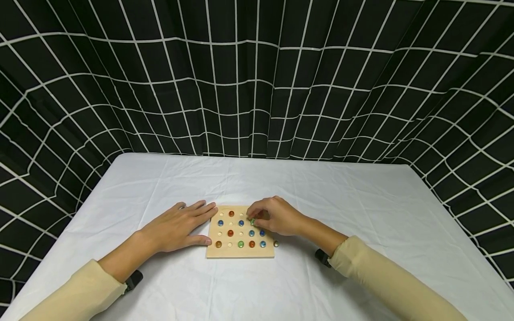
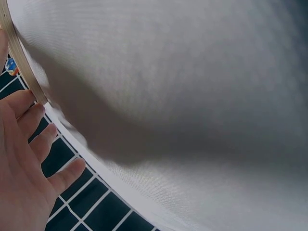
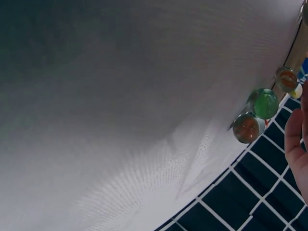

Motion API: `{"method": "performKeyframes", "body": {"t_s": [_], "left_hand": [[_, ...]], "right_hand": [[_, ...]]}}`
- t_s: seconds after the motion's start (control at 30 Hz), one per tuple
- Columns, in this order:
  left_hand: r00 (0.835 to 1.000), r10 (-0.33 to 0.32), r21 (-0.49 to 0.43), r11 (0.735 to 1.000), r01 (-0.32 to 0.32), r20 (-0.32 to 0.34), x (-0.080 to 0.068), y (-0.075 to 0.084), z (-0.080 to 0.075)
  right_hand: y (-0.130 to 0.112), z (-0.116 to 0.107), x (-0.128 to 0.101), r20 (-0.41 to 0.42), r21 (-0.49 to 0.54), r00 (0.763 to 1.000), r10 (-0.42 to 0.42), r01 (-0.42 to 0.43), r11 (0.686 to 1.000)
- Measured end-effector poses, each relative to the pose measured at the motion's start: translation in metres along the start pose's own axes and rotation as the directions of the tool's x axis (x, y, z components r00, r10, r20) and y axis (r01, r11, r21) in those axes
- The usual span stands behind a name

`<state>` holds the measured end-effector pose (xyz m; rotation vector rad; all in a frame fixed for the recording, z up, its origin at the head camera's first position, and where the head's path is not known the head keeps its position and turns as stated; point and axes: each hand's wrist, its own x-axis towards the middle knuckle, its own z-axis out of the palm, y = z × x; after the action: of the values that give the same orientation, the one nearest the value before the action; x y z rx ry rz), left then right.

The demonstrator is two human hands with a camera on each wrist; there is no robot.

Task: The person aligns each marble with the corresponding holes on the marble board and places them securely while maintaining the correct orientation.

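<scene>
A square wooden board [image 1: 241,253] with rows of shallow holes lies on the table, several glass marbles seated in it. My left hand [image 1: 174,226] lies with straight, spread fingers, its index fingertip and thumb at the board's left edge. Over the right side, my right hand [image 1: 282,217] pinches a green marble [image 1: 252,221] between thumb and fingers. Orange marbles [image 1: 230,233], blue marbles [image 1: 221,223] and another green marble [image 1: 241,244] sit in holes. The right hand hides the board's upper right corner. Wood grain shows on the board's edge [image 2: 24,62] in the left wrist view.
Loose on the cloth, a marble [image 1: 275,243] lies beside the board's right edge. In the right wrist view, a green marble [image 3: 265,103] and a brownish marble [image 3: 246,128] lie there too. White cloth [image 1: 341,191] covers the table; a black gridded curtain [image 1: 241,98] surrounds it.
</scene>
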<state>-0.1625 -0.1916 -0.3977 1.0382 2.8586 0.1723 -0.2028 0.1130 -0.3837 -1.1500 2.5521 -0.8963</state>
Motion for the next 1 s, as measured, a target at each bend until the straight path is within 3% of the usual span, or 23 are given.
{"method": "performKeyframes", "body": {"t_s": [0.5,1.0], "left_hand": [[1.0,-0.006,0.011,1.0,0.006,0.003,0.0,0.001,-0.002],[1.0,-0.012,-0.002,1.0,0.012,0.012,0.0,0.003,-0.004]], "right_hand": [[-0.01,-0.018,-0.024,-0.044,-0.008,0.999,0.003,-0.004,1.0],[0.002,-0.017,-0.062,0.029,0.025,0.998,0.054,-0.054,0.998]]}}
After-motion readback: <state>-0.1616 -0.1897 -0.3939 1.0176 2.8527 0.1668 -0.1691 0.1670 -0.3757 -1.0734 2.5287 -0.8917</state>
